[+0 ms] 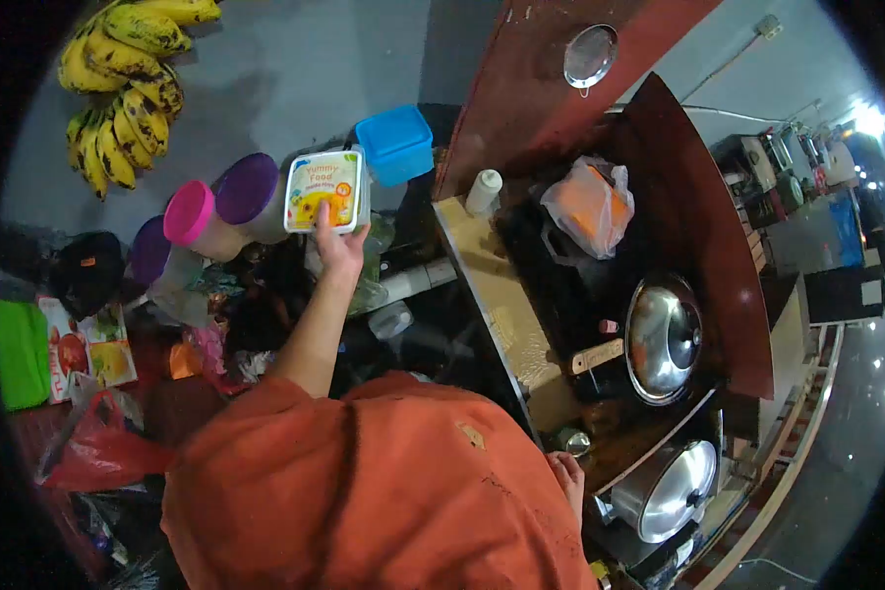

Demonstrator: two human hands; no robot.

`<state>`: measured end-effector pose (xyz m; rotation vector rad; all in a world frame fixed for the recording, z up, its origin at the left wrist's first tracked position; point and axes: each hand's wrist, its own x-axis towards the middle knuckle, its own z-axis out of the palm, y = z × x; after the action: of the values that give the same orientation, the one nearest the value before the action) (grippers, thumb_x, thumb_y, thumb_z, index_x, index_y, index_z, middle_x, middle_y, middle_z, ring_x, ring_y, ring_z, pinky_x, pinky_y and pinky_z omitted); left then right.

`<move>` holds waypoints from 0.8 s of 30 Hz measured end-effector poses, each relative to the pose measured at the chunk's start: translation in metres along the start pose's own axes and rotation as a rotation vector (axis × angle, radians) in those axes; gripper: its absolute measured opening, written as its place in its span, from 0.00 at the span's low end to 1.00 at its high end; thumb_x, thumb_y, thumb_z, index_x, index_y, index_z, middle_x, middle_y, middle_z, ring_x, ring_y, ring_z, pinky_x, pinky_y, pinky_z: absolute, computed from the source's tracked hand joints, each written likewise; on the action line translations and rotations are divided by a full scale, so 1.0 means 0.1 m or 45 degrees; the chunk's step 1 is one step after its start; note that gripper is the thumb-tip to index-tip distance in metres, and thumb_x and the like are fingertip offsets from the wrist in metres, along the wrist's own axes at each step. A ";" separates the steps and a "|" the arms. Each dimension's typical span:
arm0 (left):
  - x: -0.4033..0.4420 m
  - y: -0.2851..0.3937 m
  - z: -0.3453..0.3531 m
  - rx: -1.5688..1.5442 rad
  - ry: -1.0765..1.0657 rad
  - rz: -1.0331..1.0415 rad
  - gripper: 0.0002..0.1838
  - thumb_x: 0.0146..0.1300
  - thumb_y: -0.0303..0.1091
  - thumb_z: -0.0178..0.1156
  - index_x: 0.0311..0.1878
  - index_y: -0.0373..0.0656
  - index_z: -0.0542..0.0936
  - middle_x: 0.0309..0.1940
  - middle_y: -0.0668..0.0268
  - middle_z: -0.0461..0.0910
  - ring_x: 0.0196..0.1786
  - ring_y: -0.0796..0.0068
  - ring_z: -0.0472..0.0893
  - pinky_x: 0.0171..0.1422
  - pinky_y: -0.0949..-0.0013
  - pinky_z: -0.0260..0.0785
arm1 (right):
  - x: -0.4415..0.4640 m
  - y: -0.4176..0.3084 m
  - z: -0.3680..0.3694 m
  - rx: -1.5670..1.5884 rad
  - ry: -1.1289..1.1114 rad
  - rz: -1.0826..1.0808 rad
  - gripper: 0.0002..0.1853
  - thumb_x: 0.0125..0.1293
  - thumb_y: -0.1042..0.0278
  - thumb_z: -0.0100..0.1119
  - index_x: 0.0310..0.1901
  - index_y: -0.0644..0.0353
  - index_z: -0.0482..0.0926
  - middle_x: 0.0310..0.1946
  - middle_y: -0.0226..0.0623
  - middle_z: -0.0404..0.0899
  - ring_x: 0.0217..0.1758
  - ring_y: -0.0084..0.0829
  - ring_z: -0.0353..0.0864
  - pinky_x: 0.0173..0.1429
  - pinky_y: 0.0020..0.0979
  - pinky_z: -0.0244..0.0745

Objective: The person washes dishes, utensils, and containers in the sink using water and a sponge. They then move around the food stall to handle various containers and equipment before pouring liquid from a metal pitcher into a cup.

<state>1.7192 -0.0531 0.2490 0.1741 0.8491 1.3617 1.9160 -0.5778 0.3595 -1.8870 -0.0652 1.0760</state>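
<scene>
My left hand [340,248] reaches up and holds a white-rimmed food container [317,187] with a colourful lid, the thumb lying on the lid and the fingers at its lower edge. Just right of it stands a blue plastic container [395,145], and to its left are jars with purple [247,187] and pink [189,210] lids. My right hand [566,479] is low beside the orange shirt, near the counter edge and a small glass jar [575,442]. Its fingers are partly visible and bent; whether they hold anything is hidden.
Bananas [118,98] hang at the upper left. On the right are a lidded pan [663,339], a pot [677,492], a white bottle [484,192] and a plastic bag with something orange [592,206]. A red bag [108,452] lies lower left.
</scene>
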 end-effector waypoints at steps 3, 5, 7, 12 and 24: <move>-0.25 0.08 -0.12 0.046 -0.078 -0.023 0.29 0.64 0.56 0.62 0.64 0.57 0.70 0.62 0.71 0.74 0.65 0.64 0.72 0.65 0.41 0.61 | -0.07 -0.04 0.04 0.114 0.008 -0.006 0.09 0.70 0.63 0.58 0.41 0.61 0.78 0.33 0.31 0.79 0.36 0.24 0.75 0.43 0.31 0.71; -0.53 0.19 -0.13 0.097 -0.115 -0.081 0.26 0.66 0.52 0.61 0.64 0.57 0.70 0.62 0.71 0.75 0.64 0.63 0.73 0.66 0.39 0.60 | -0.02 0.05 -0.02 0.147 -0.027 -0.035 0.09 0.70 0.63 0.58 0.41 0.61 0.78 0.34 0.31 0.79 0.36 0.24 0.75 0.45 0.32 0.71; -0.82 0.28 -0.21 0.173 -0.294 -0.168 0.27 0.68 0.49 0.59 0.67 0.52 0.68 0.64 0.66 0.73 0.66 0.62 0.72 0.69 0.44 0.62 | -0.02 0.02 -0.07 -0.105 0.038 0.011 0.09 0.69 0.66 0.58 0.41 0.63 0.78 0.35 0.31 0.79 0.38 0.24 0.74 0.49 0.33 0.71; -1.31 0.38 -0.53 0.509 -0.688 -0.464 0.30 0.68 0.44 0.57 0.70 0.45 0.64 0.66 0.61 0.71 0.68 0.60 0.72 0.72 0.50 0.62 | 0.18 -0.28 0.25 -0.045 -0.191 -0.313 0.10 0.70 0.66 0.59 0.44 0.64 0.78 0.37 0.30 0.79 0.41 0.21 0.75 0.49 0.27 0.71; -1.46 -1.89 -0.81 1.102 -1.156 -1.468 0.21 0.62 0.34 0.66 0.57 0.38 0.78 0.49 0.59 0.84 0.49 0.68 0.85 0.53 0.64 0.79 | 1.50 0.38 0.77 -0.254 0.043 -0.038 0.21 0.74 0.52 0.53 0.46 0.67 0.75 0.34 0.45 0.81 0.37 0.31 0.83 0.39 0.32 0.77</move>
<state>1.8217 -0.2602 0.1478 0.7619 0.5104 -0.2645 1.9404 -0.4792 0.2199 -2.0755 -0.1867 1.0493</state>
